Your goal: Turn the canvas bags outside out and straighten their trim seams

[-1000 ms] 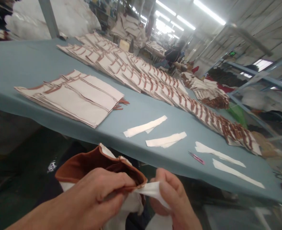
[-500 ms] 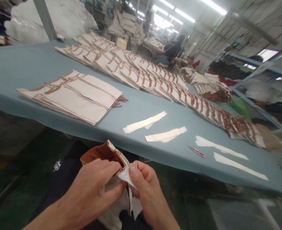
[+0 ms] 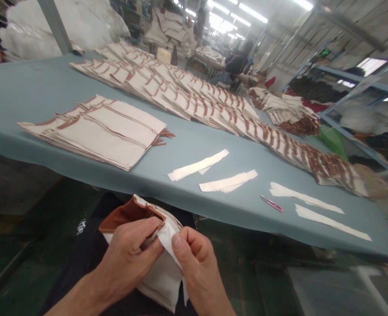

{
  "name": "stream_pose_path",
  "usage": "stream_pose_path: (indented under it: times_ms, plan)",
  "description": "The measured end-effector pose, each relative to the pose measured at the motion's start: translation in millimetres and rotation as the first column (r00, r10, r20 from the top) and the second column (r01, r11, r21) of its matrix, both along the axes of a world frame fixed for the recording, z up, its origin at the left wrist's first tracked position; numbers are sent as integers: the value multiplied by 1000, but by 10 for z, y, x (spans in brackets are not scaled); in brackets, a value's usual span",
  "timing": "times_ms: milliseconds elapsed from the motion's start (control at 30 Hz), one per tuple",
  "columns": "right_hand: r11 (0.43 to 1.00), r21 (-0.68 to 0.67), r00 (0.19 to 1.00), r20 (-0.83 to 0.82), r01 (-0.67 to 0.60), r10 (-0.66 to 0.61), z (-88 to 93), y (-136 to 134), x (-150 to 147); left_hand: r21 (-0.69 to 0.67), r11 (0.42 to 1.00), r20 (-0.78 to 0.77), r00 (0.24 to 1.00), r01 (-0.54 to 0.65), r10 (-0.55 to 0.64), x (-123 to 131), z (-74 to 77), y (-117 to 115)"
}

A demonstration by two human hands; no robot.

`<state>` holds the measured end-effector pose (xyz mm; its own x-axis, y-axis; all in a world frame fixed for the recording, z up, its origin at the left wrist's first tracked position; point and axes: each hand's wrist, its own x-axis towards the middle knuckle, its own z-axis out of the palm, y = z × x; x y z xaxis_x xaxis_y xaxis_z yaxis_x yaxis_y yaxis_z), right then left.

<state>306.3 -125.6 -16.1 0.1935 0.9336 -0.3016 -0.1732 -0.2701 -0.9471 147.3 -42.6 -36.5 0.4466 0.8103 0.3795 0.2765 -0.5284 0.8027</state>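
Observation:
A cream fabric bag with a brown lining rests over my lap, below the table's front edge. My left hand is closed on the bag's upper edge, its thumb and fingers gripping where the lining meets the cream cloth. A white strip runs from that edge down to my right hand. Thumb and bent fingers of the right hand pinch this strip, and its tail hangs below them. The fingertips of my left hand are partly hidden in the fold.
On the blue-green table lie a stack of cream panels, several loose white strips and pink thread snips. Long rows of overlapping cream and brown pieces fill the far side. A person sits in the background.
Both hands and the bag have shifted slightly left and down. More of the bag's cream side and of the white strip between the hands now shows.

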Motion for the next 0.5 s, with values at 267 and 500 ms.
stream_pose_path:
  times_ms: [267,500]
  plan:
    - [977,-68,979,-44,-202,199,153,122,89,4,1000,-49,998,25,-25,-90,-63,5]
    - [992,-1,991,-36,-127,127,123,6,29,-75,997,-163,986,17,-29,-74,-103,86]
